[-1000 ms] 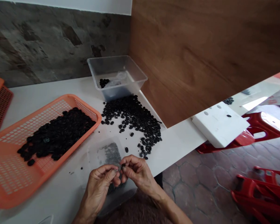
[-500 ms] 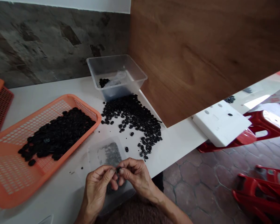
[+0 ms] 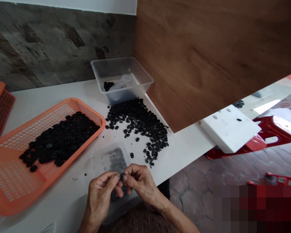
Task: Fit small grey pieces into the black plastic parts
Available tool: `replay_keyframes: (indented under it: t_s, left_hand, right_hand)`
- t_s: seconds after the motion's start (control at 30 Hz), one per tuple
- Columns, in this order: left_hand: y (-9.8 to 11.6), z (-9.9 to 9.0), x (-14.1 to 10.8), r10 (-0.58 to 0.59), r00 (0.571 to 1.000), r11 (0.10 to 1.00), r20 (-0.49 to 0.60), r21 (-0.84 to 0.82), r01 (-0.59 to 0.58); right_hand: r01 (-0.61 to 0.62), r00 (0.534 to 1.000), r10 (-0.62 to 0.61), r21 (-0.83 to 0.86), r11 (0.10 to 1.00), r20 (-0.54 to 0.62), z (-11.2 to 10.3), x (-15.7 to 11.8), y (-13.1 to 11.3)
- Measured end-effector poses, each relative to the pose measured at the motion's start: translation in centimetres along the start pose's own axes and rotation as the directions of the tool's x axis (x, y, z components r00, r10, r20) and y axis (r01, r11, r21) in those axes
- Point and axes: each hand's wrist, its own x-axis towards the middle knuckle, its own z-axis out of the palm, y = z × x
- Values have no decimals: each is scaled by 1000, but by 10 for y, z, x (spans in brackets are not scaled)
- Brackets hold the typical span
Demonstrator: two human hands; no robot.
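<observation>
Between my two hands, at the fingertips, is a small black oval part (image 3: pixel 122 176); its details are too small to make out. My left hand (image 3: pixel 103 191) pinches it from the left with thumb and fingers. From the other side my right hand (image 3: pixel 140 183) grips it between thumb and forefinger. Under the hands lies a shallow clear plastic tray (image 3: pixel 97 158) with many tiny grey pieces in it. Beyond the tray, a heap of loose black oval parts (image 3: pixel 140 119) spreads over the white table (image 3: pixel 179 155).
An orange basket (image 3: pixel 5 181) with black parts stands at the left, a second orange basket (image 3: pixel 5 106) behind it. A clear bin (image 3: pixel 126 92) sits at the back. A brown wooden board (image 3: pixel 208 55) rises at the right, near a white foam block (image 3: pixel 230 129) and red stools (image 3: pixel 271 132).
Both hands stay almost in place, with the black part turned slightly between the fingertips. A blurred block now covers the lower right corner.
</observation>
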Motion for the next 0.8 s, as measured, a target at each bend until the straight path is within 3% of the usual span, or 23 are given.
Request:
replay_keyframes:
  t_s: [0.23,0.4,0.57,0.7,0.8]
  left_hand:
    - [-1,-1,-2,49,999,996,11,80,-49]
    - [3,3,-6,165,985,954,-57,262,-145]
    - [8,3,-3,247,969,873,-16,438,-215]
    - [12,2,3,201,980,899,12,396,-189]
    - [12,1,4,112,993,962,24,248,-115]
  right_hand:
    - [-13,1000,12,-64,998,-23,1,-1,-1]
    - [-7,999,0,-137,991,-50,5,-5,-7]
    - [43,997,-58,-262,964,-47,6,-4,-8]
    - [18,1000,-22,-163,987,-22,4,2,-4]
    - [8,1000,-9,-104,995,-14,1,5,0]
